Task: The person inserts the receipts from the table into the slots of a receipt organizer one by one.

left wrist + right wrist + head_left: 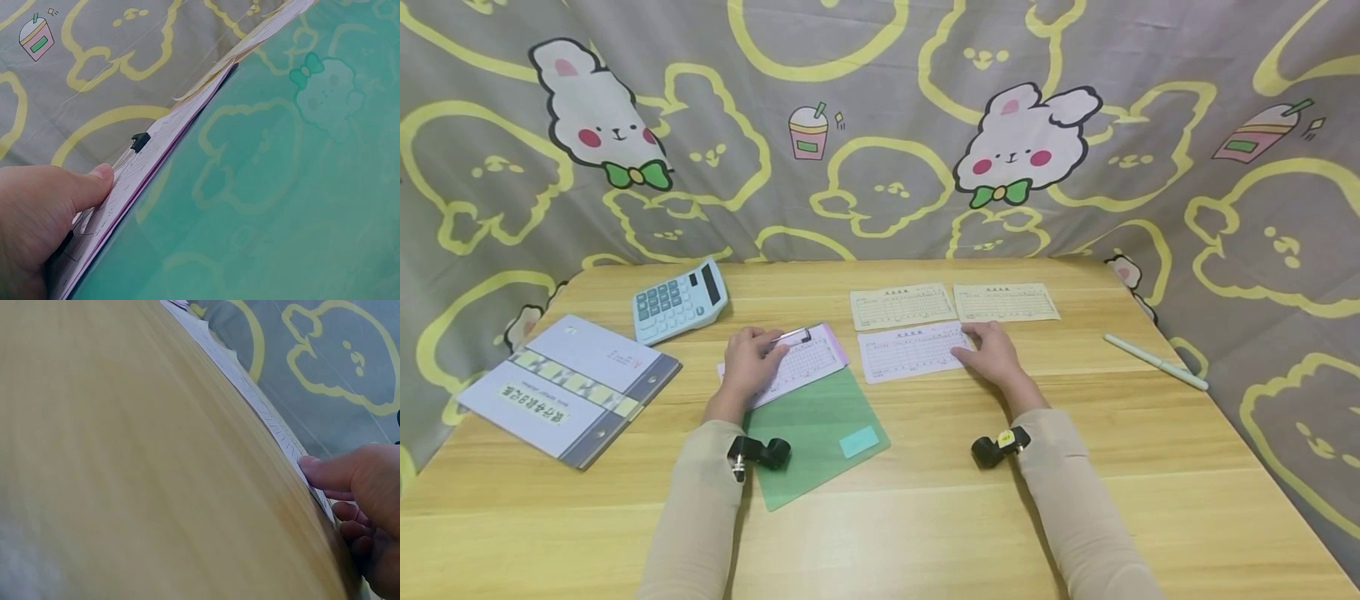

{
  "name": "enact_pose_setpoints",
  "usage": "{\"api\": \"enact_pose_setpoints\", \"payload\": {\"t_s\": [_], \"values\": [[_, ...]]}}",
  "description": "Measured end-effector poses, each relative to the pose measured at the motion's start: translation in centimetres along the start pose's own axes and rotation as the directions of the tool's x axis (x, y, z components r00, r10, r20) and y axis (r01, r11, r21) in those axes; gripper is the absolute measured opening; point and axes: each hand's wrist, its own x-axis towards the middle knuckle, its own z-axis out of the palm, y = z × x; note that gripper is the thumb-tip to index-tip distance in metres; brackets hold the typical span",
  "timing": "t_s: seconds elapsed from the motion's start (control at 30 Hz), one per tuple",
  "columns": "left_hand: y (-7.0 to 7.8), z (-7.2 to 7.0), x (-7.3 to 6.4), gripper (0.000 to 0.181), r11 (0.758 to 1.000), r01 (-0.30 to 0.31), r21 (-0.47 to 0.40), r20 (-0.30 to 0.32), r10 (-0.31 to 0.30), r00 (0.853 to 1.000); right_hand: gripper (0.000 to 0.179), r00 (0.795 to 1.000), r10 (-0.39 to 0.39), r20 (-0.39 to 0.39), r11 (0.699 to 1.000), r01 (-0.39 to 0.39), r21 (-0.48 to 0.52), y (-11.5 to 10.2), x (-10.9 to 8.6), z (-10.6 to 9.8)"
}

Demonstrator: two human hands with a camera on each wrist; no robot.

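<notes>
My left hand (752,360) grips the left end of a stack of printed forms (811,360), its thumb beside a metal clip with a black end (141,142). The stack lies on the upper part of a green translucent folder (816,446). My right hand (994,354) pinches the right edge of a pale lavender form (910,352), with the thumb on top in the right wrist view; its other fingers curl at the edge. Two cream forms, one on the left (901,307) and one on the right (1006,302), lie just behind the lavender one.
At the left are a ledger-like book (568,387) and a light blue calculator (679,302). A pale green pen (1156,362) lies at the right. The wooden table (880,550) meets a patterned curtain (880,108) along its back edge.
</notes>
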Motion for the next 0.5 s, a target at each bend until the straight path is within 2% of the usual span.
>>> {"api": "enact_pose_setpoints", "payload": {"t_s": [0.5], "values": [[0.16,-0.12,-0.1,0.037,1.0,0.011,0.003,0.012,-0.011,1.0,0.041,1.0,0.004,0.003,1.0,-0.004,0.012,-0.26,-0.16,0.21]]}}
